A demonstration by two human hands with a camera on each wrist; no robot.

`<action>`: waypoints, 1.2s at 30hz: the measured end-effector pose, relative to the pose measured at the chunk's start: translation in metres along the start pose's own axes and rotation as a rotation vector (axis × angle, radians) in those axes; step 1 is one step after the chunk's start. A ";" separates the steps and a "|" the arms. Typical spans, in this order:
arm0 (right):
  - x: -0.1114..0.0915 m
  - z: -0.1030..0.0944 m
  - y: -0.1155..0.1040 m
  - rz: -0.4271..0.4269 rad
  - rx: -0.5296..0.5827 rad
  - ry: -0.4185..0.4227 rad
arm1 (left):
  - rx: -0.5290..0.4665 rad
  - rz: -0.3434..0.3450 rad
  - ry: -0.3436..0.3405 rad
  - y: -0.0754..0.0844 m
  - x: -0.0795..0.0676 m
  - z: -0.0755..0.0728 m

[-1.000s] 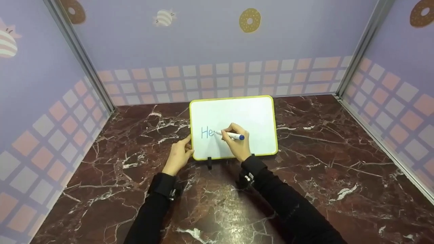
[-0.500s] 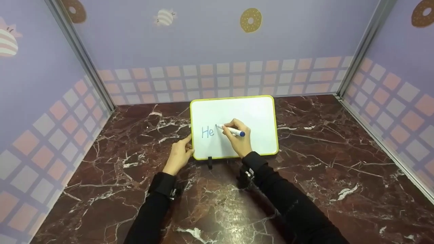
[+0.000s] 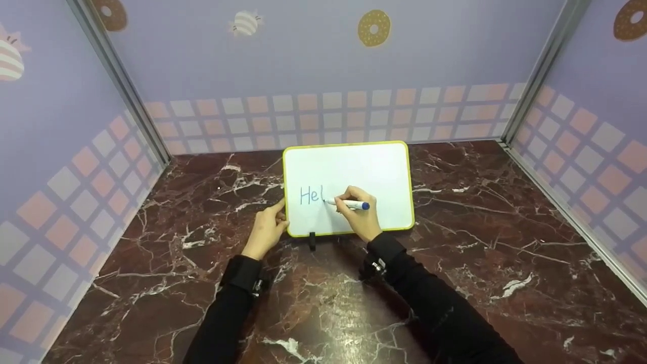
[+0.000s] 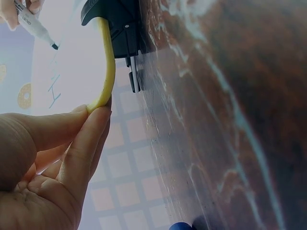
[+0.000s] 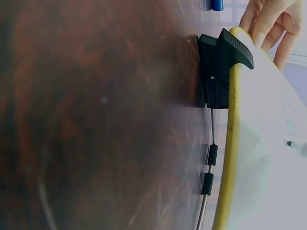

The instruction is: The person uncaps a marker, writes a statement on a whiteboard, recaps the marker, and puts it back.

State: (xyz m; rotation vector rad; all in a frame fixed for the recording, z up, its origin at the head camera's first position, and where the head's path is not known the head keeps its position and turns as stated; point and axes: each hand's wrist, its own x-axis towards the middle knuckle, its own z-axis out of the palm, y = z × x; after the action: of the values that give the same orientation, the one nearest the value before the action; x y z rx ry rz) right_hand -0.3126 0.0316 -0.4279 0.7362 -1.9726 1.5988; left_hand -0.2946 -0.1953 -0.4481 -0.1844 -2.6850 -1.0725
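Observation:
A small whiteboard with a yellow frame leans back on a stand whose black foot shows at its lower edge. My left hand pinches the board's lower left corner between thumb and fingers, plain in the left wrist view at the yellow frame. In my right hand is a white marker with a blue end, gripped like a pen. Its dark tip is right at the board's surface, at the foot of a blue "l" after the letters "He".
The board stands on a dark red marbled tabletop. Patterned lilac walls close off the back and both sides. In the left wrist view, a blue rounded object shows low at the edge; black clips hold the board's bottom edge.
The marker tip has gone from beside the "e" up and then down, leaving a blue upright stroke after "He". My right hand moved with it; my left hand stays at the corner.

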 end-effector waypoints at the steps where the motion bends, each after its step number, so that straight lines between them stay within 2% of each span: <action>1: 0.001 -0.001 0.000 -0.005 -0.002 0.009 | 0.000 0.003 -0.002 0.000 0.000 0.000; 7: 0.007 -0.007 0.002 -0.019 0.007 0.085 | 0.009 0.006 -0.003 0.001 0.001 -0.001; 11: 0.013 -0.007 0.004 -0.016 0.015 0.100 | 0.007 0.015 0.008 0.002 0.000 -0.001; 18: 0.017 -0.003 0.014 0.029 0.014 0.089 | 0.004 0.025 0.011 0.000 -0.001 0.000; 24: 0.013 -0.005 0.009 0.024 0.013 0.068 | -0.002 0.008 0.008 0.001 -0.001 0.000; 32: 0.003 -0.013 0.007 0.008 0.026 -0.003 | -0.002 -0.002 -0.002 0.000 -0.001 0.000; 36: 0.001 -0.017 0.006 0.006 0.020 0.006 | 0.006 -0.012 -0.010 0.000 -0.001 0.000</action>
State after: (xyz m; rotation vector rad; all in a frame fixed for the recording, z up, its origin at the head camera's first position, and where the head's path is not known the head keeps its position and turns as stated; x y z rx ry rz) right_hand -0.3172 0.0490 -0.4283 0.7326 -1.9593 1.6244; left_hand -0.2936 -0.1951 -0.4480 -0.1729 -2.7014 -1.0701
